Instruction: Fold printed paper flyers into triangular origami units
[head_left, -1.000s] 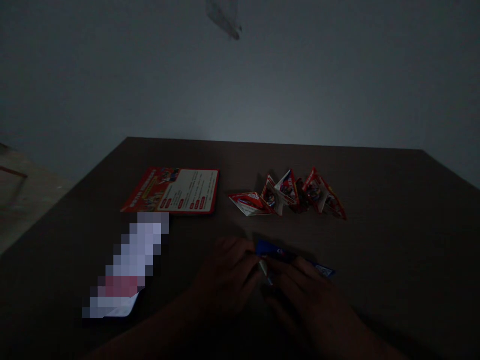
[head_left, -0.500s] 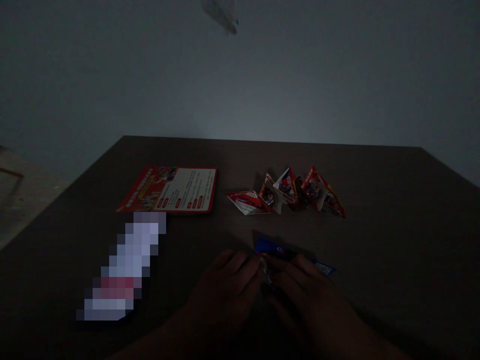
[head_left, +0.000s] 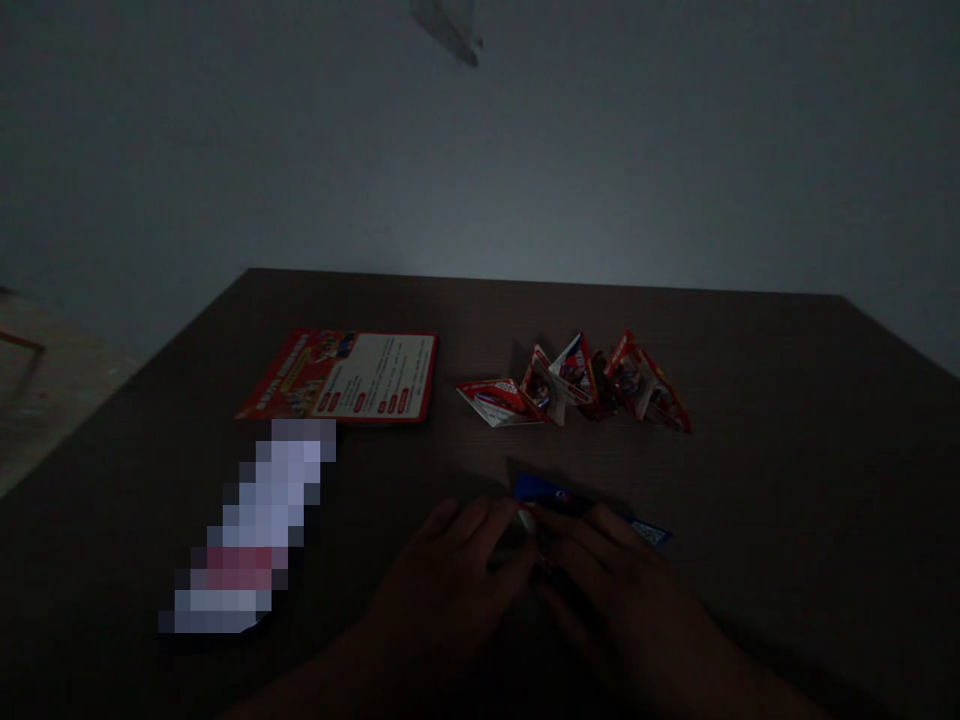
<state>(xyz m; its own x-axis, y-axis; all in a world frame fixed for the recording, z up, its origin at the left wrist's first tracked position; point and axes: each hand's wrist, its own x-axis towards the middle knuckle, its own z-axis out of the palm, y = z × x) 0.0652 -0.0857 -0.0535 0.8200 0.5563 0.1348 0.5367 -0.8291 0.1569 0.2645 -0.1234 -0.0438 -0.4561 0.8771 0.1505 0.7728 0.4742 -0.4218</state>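
Observation:
At the near middle of the dark table, my left hand (head_left: 461, 570) has its fingers bent and close together. My right hand (head_left: 611, 575) lies close against it with curled fingers. Between the fingertips shows a small bit of printed paper (head_left: 527, 518), whitish with some red, pinched from both sides. Most of this paper is hidden under the hands. Just beyond the right fingers, a blue printed paper strip (head_left: 540, 489) sticks out, its other end showing past the right knuckles. Whether the two papers are joined, I cannot tell in the dim light.
Several red and white folded paper triangles (head_left: 574, 375) stand in a row beyond my hands. A red and white printed booklet or card stack (head_left: 382, 375) lies left of them. A blurred-out pale phone-like object (head_left: 255, 530) lies nearer. Behind the table (head_left: 750, 400) rises a wall (head_left: 600, 150).
My left fingers have shifted slightly, the thumb moving toward the right hand around the pinched paper. The view has tilted a little; the other things stay put.

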